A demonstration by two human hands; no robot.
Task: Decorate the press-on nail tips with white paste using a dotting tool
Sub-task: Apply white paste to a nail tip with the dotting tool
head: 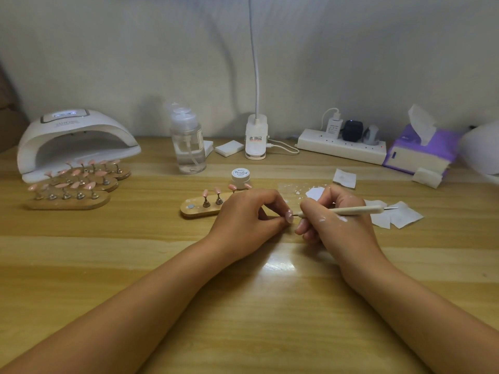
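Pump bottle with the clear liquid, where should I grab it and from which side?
Grip the pump bottle round its straight clear body, below the cap, coming from the front. It stands upright; the nail lamp is on its left and white pads close on its right, so the near side looks freest.

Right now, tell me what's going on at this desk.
A person is decorating press-on nails. The left hand pinches one pink nail tip, while the right hand holds the dotting tool like a pen, its point at that tip. Other tips stand on the wooden stand behind the left hand, and the paste jar sits beyond it.
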